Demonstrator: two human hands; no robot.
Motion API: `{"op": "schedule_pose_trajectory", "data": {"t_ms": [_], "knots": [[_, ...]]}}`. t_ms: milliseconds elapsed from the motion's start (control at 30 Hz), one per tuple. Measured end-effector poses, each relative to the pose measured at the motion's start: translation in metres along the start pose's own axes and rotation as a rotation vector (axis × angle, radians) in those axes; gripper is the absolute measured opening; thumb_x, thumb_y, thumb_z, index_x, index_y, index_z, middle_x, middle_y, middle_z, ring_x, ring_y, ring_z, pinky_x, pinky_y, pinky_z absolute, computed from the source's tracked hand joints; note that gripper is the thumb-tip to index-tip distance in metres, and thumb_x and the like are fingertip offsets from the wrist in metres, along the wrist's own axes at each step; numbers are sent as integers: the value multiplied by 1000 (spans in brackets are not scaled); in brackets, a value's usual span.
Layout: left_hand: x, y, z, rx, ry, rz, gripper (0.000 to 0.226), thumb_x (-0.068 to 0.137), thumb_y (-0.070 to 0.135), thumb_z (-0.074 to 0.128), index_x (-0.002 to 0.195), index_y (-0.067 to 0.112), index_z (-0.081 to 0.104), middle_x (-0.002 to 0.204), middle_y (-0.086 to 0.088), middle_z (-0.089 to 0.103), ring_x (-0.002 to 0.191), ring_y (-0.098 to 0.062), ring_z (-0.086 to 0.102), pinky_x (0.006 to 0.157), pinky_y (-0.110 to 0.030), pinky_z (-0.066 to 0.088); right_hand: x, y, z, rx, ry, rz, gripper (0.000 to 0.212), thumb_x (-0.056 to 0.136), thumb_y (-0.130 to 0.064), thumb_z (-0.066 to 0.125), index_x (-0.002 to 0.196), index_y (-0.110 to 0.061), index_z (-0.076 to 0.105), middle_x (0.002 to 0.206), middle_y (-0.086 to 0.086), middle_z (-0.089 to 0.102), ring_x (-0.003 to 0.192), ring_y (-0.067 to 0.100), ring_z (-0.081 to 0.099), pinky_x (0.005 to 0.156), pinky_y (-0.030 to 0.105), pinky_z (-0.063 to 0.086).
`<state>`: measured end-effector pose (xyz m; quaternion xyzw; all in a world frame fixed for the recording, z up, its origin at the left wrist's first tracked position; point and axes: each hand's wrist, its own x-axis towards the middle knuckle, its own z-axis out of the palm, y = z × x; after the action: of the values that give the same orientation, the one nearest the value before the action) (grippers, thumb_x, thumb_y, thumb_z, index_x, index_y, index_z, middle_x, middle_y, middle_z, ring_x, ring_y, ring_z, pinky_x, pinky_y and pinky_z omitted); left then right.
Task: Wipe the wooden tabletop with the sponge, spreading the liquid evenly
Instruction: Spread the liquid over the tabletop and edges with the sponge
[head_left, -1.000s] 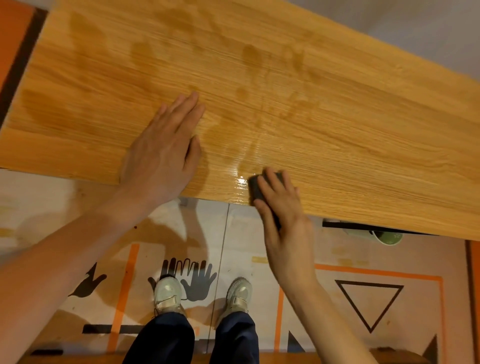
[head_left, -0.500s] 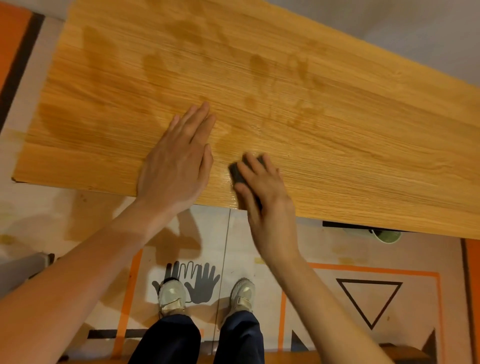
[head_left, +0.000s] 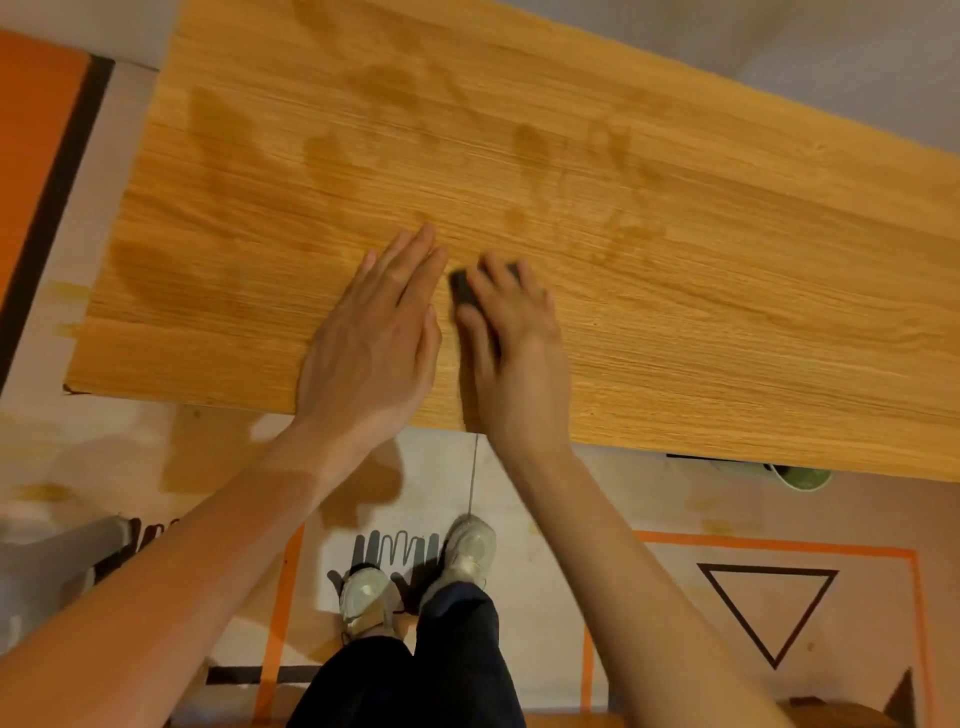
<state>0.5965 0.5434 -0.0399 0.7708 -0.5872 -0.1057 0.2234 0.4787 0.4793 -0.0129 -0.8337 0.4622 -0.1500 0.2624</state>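
Note:
The wooden tabletop (head_left: 675, 312) fills the upper part of the head view, with darker wet streaks (head_left: 363, 156) across its left and middle. My left hand (head_left: 374, 338) lies flat on the wood near the front edge, fingers straight and together. Right beside it, my right hand (head_left: 514, 353) covers a dark sponge (head_left: 462, 291) and holds it against the surface; only the sponge's far left corner shows past my fingers. The right hand is motion-blurred.
The tabletop's front edge runs just below my wrists and its left end sits near an orange and black floor panel (head_left: 47, 156). A green cup (head_left: 800, 475) peeks out under the front edge at right. My shoes (head_left: 415, 577) stand on a patterned floor sheet.
My right hand has slid the sponge from the front edge farther onto the tabletop and leftward, ending right beside my left hand. The left hand stays flat in place on the wood.

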Motion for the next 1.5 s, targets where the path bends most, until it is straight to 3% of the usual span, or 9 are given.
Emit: {"op": "schedule_pose_trajectory", "data": {"t_ms": [200,367,567,733,900,1067,1167,1333,1500], "knots": [[-1,2,-1,-19,-1,-9,49,109,18,30,156,7,35,166,-8,29,155,-18,22,128,-37,15,1,25,-15,-63,-2,-64,39,102,-16,46,140,-7,47,150,9,41,147,25,24,123,40,14],[-1,2,-1,15,1,-23,48,108,19,33,154,5,37,164,-10,30,154,-21,25,128,-37,15,-31,78,-55,43,258,167,33,96,-5,55,129,-5,59,141,10,51,141,28,36,115,42,33],[0,6,-7,-77,-12,-70,50,106,9,46,155,6,37,164,-5,30,154,-16,24,128,-28,10,7,20,-4,61,58,-73,35,99,-14,51,133,-9,56,145,9,49,143,26,32,117,43,30],[13,-1,-17,-80,-39,-91,53,106,21,43,157,11,32,166,2,24,152,-2,13,123,-12,-1,-2,87,-56,35,19,-92,37,99,-13,53,135,-7,54,145,7,48,144,22,31,118,45,29],[55,-18,-17,-15,14,-146,50,108,18,40,156,7,35,166,-5,26,154,-12,17,127,-27,6,-4,107,-77,52,178,148,34,97,-8,55,131,-6,58,143,8,50,143,24,32,118,47,26],[60,-24,-7,66,49,-141,48,108,18,40,155,7,38,165,-6,31,154,-17,23,128,-29,9,25,33,-21,87,67,-91,28,93,-11,62,121,-7,66,133,12,60,133,32,47,118,42,27],[57,-22,-5,60,74,-119,47,108,15,42,154,6,40,164,-7,34,153,-19,27,127,-28,11,29,45,-31,79,-74,-212,32,94,-12,62,126,-8,63,138,11,56,137,29,42,118,43,27],[58,-22,-6,11,90,-124,49,105,18,42,152,5,42,162,-9,36,153,-21,28,126,-23,10,7,127,-94,77,56,30,36,97,-11,57,133,-10,56,146,2,48,145,17,30,121,44,22],[59,-23,-7,10,61,-122,52,105,24,44,153,5,40,163,-8,34,154,-23,27,127,-29,13,31,73,-51,71,94,-10,33,96,-15,60,128,-11,61,139,7,56,139,23,39,119,40,28]]}}
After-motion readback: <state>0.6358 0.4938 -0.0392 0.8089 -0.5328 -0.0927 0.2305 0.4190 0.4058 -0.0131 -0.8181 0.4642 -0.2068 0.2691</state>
